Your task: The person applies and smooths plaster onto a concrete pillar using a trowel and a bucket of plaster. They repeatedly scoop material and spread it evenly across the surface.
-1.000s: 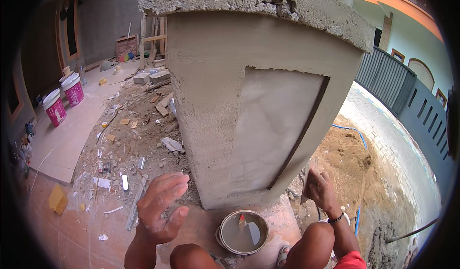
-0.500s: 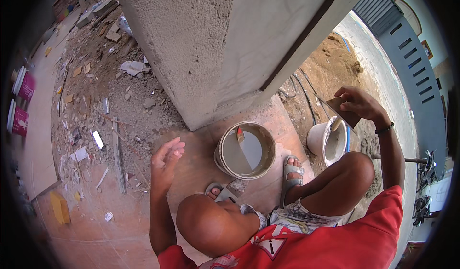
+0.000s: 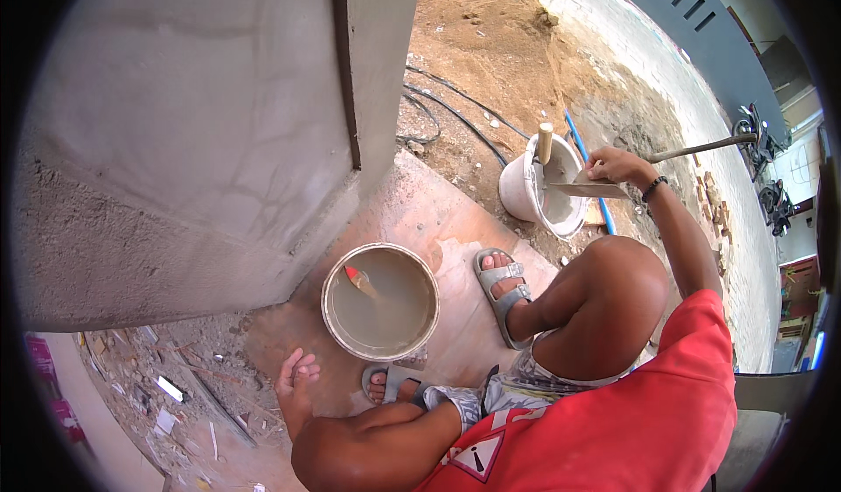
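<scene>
My right hand grips a flat metal trowel by its upper part, holding it over a white bucket in which a wooden-handled tool stands. Beside my knee, my left hand is empty, its fingers loosely bent and apart. Near it sits a round bucket of murky grey water, with a red-marked brush in it. The plastered pillar rises behind that bucket, a smooth recessed panel on its face.
My sandalled foot rests between the buckets. Rubble lies at the lower left, dark hoses and a blue pipe by the sand at the right. A long bar extends behind my right hand.
My view has tilted down and swung right, away from the pillar's top. My right hand, with the trowel, has left the pillar's right edge and is now over the white bucket.
</scene>
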Demonstrator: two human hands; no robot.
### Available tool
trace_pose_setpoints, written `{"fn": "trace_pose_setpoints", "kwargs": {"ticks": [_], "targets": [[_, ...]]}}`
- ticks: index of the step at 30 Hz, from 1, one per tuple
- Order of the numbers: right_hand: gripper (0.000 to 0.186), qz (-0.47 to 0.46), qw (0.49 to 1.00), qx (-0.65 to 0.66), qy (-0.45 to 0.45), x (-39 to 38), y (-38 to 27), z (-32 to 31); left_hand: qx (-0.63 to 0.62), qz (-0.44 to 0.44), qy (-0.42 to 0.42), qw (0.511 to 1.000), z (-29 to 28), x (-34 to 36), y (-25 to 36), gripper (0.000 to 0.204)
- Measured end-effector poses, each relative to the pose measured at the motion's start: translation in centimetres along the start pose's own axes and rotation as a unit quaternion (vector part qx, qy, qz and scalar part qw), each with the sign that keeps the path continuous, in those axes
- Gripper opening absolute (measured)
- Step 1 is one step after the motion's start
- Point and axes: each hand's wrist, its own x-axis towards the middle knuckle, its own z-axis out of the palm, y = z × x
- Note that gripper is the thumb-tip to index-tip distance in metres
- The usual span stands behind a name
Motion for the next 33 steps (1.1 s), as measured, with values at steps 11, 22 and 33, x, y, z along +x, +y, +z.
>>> {"fn": "trace_pose_setpoints", "kwargs": {"ticks": [11,22,33], "targets": [[0.026,-0.031,0.998,0.049,-0.009,10.2,6.6,9.3,0.173,-0.066,0.023,0.982,-0.2,0.1,5.7,0.044],[0.024,-0.092,0.986,0.137,0.028,11.6,10.2,12.7,0.273,-0.159,-0.047,0.947,0.5,3.4,7.1,0.054],[0.024,-0.093,0.988,0.108,-0.065,12.8,9.5,14.0,0.204,-0.122,-0.045,0.97,5.6,4.2,7.7,0.034]]}}
